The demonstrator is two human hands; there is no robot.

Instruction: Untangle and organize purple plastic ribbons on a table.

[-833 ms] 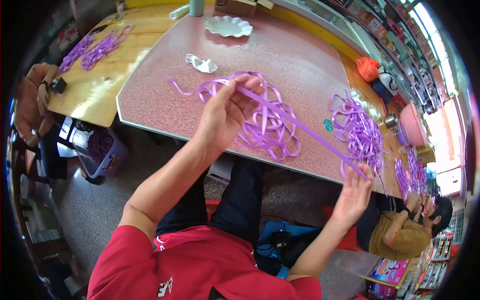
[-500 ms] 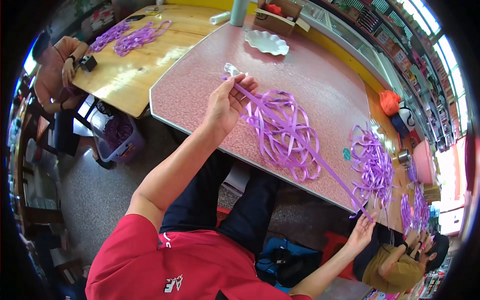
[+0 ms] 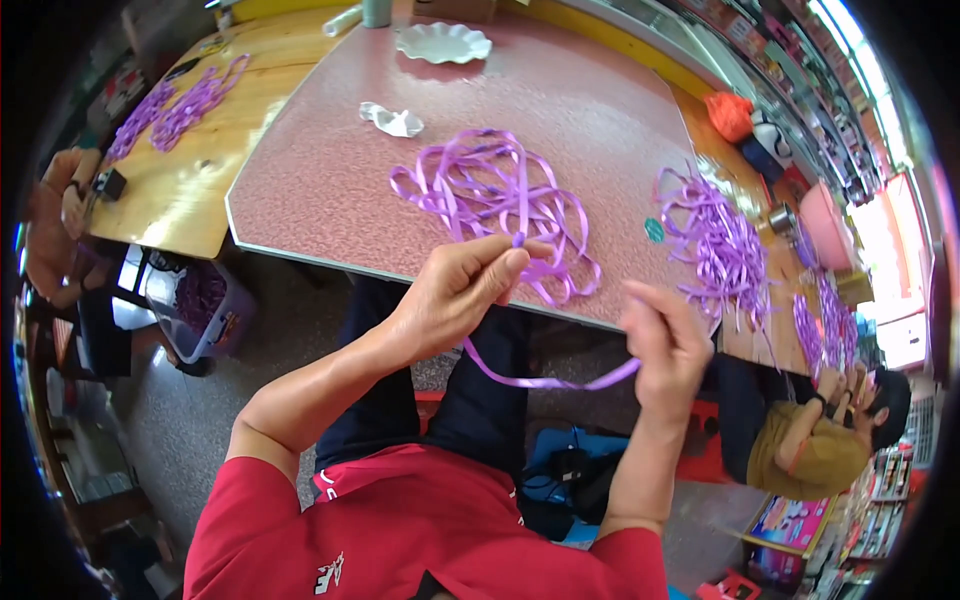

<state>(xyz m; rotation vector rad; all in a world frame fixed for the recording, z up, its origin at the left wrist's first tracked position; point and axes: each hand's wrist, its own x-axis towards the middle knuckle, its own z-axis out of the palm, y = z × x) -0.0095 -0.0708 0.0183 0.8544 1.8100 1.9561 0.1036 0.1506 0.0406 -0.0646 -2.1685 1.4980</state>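
My left hand (image 3: 450,300) is closed at the near edge of the pink table, thumb and forefinger pinching a purple ribbon (image 3: 545,383). A small darker purple bit shows at its fingertips. From below this hand the ribbon sags in a slack curve to my right hand (image 3: 668,345), which is somewhat blurred, its fingers curled with the ribbon running into them. Just beyond my left hand lies a loose tangle of purple ribbon (image 3: 500,190) on the table. A larger heap of purple ribbon (image 3: 718,240) sits at the table's right corner.
On the pink table (image 3: 320,170) are a crumpled white piece (image 3: 392,120), a scalloped white dish (image 3: 443,43) and a green round spot (image 3: 654,230). Co-workers sit at left and right. More ribbons (image 3: 195,105) lie on the wooden table at left, with a plastic bin (image 3: 232,325) below.
My hands have come together from wide apart: the left down toward the table edge, the right up and inward. The ribbon, stretched taut between them before, now hangs slack.
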